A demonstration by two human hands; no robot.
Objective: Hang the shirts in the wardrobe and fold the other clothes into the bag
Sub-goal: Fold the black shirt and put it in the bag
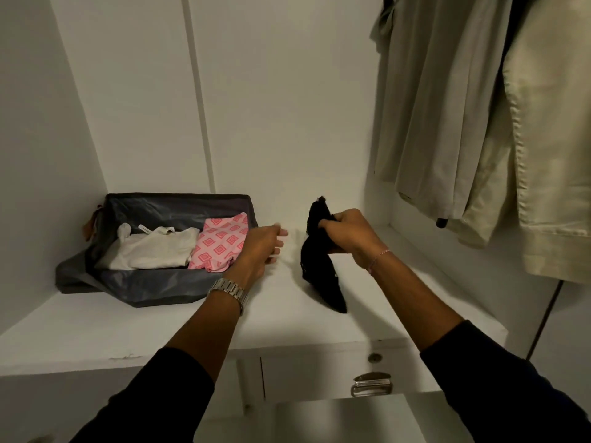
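A dark grey bag (160,282) lies open on the white wardrobe shelf (96,327) at the left. Inside it lie a folded white garment (153,251) and a folded pink patterned one (220,244). My right hand (348,235) is shut on a small black garment (319,273), which hangs down and touches the shelf to the right of the bag. My left hand (262,247) hovers open between the bag's right end and the black garment, holding nothing. Beige shirts (447,107) hang at the upper right.
The wardrobe's white back wall (287,91) stands behind the shelf. Below the shelf's front edge are a drawer front with a metal handle (371,383) and a small lock (374,357). The hanging shirts reach down near the shelf's right end.
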